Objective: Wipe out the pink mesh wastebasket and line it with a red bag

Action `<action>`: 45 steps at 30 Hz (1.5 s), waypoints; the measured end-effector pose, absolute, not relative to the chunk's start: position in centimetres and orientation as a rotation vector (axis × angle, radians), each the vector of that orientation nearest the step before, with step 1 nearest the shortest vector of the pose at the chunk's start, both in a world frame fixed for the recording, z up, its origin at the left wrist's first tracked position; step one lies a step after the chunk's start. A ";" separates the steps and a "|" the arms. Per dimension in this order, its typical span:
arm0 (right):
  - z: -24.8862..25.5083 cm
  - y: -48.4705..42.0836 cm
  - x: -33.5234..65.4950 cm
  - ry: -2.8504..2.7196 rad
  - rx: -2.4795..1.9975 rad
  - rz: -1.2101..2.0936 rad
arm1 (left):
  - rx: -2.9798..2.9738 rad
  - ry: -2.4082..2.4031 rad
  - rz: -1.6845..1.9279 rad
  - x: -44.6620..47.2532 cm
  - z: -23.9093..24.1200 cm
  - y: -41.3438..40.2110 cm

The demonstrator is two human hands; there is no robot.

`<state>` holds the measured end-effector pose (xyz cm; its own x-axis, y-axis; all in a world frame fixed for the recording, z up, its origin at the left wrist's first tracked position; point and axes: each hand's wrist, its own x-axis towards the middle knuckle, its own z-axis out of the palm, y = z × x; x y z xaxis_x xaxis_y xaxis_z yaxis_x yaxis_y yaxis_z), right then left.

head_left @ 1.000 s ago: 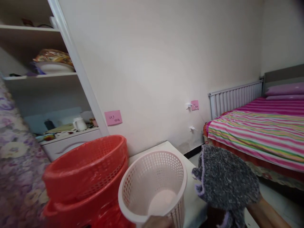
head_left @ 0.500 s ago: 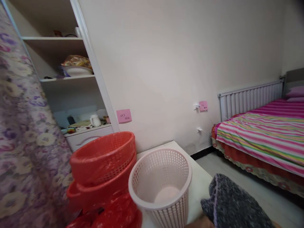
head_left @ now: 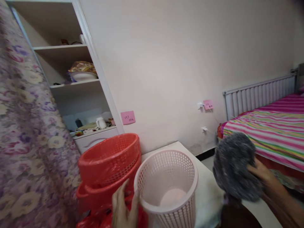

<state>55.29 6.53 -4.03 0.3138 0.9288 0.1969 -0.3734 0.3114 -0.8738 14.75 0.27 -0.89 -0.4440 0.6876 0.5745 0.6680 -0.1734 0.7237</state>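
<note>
A pale pink perforated basket point(head_left: 169, 177) stands empty on a white surface point(head_left: 206, 193). My left hand point(head_left: 124, 204) rests against its left rim, fingers apart, beside the stacked red baskets point(head_left: 108, 164). My right hand point(head_left: 263, 174) grips a bunched grey fuzzy cloth point(head_left: 234, 166), held up to the right of the pink basket, apart from it. A bit of purple trim hangs under the cloth.
A purple floral curtain point(head_left: 26, 136) fills the left. White shelves point(head_left: 78, 84) hold a bowl and small items. A bed with a striped cover point(head_left: 268, 129) and a white radiator point(head_left: 258, 95) stand at the right. Pink notes are stuck on the wall.
The grey cloth has risen from the bottom edge to mid-height and is bunched into a ball. My left hand has come into view at the pink basket's rim. The view shifted slightly left.
</note>
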 end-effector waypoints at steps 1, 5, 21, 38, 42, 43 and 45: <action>-2.6 8.3 55.2 -1.007 -0.817 0.911 | 1.595 2.008 1.658 13.5 -1.1 1.3; 2.9 15.0 51.8 -1.517 -0.759 0.599 | 1.302 1.786 1.567 12.0 -2.5 4.1; 6.3 15.2 39.5 -2.559 -0.702 -0.129 | 1.628 1.599 1.576 15.4 -4.8 3.6; -7.0 6.5 51.0 -1.836 -0.831 1.319 | 1.427 1.566 2.018 21.1 -4.1 5.3; -7.3 6.2 47.0 -1.713 -0.629 1.630 | 1.603 1.649 1.868 21.5 -6.0 5.4; -6.6 6.7 46.2 -1.645 -0.621 1.621 | 1.637 1.652 1.838 21.7 -6.2 5.2; -4.6 8.3 44.8 -1.500 -0.675 1.432 | 1.644 1.634 1.831 22.3 -6.3 4.9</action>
